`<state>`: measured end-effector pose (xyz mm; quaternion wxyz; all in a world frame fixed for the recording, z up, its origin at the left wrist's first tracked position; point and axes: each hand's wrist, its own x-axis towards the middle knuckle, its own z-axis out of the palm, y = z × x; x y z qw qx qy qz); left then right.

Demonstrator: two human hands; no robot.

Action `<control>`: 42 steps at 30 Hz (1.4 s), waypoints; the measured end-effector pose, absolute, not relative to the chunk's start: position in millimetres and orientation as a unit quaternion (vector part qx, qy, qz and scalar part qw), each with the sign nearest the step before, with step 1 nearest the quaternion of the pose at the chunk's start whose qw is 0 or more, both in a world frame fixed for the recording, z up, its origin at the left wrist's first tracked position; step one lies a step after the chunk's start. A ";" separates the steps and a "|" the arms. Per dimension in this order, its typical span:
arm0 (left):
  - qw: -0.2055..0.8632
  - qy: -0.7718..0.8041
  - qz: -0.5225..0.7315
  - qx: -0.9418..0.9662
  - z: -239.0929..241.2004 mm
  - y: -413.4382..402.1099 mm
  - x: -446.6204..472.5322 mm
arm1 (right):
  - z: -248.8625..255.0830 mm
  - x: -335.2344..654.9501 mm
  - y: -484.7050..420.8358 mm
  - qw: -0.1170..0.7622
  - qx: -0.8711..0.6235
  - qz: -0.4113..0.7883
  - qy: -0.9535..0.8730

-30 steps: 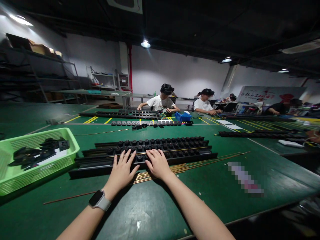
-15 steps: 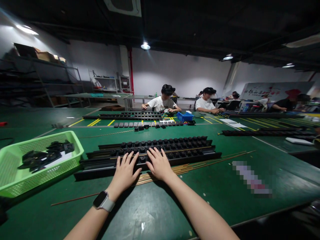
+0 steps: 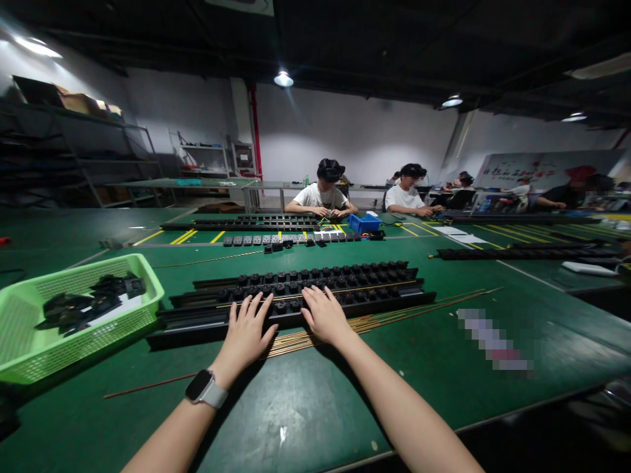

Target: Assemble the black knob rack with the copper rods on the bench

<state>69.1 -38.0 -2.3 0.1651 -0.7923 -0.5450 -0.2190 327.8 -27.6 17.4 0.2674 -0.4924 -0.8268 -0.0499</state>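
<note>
Long black rails point(image 3: 374, 292) studded with black socket modules lie side by side across the green table point(image 3: 305, 407). My left hand point(image 3: 245, 332), with a watch on its wrist, rests on the nearest rail, fingers stretched out flat. Just to its right, my right hand point(image 3: 325, 314) lies on the same rail with fingers extended over the modules. Neither hand holds anything. A bundle of thin copper rods point(image 3: 394, 315) runs along the table under and in front of my hands. One single rod point(image 3: 148, 386) lies apart at the near left.
A green plastic basket point(image 3: 29, 355) with black parts stands at the left. Further rails and a row of grey modules point(image 3: 290, 240) lie on the table behind, beside a blue bin point(image 3: 363, 225). Two seated people work there, others farther right. The table's near edge runs at lower right.
My hands have stayed flat on the nearest rail, the right one shifting slightly rightward. The view has moved a little.
</note>
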 end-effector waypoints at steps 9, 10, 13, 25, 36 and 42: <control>0.151 -0.543 -0.249 -0.788 -5.1 -35.9 67.8 | 56.6 354.3 -48.2 0.218 -0.527 0.001 -0.822; 0.146 -0.542 -0.258 -0.786 -4.1 -36.2 68.0 | 59.0 355.9 -50.8 0.186 -0.529 0.011 -0.828; 0.135 -0.537 -0.292 -0.780 4.3 -39.5 68.8 | 61.1 358.3 -54.6 0.100 -0.534 0.033 -0.839; -0.053 -0.386 -0.267 -0.882 22.6 -61.3 79.1 | 53.1 352.9 -53.4 0.018 -0.529 0.061 -0.846; -0.070 -0.362 -0.242 -0.897 13.2 -57.6 78.0 | 51.5 351.9 -54.6 0.083 -0.485 0.015 -0.870; 0.026 -0.408 -0.255 -0.876 19.7 -56.5 73.3 | 51.8 348.2 -52.6 0.192 -0.440 -0.038 -0.877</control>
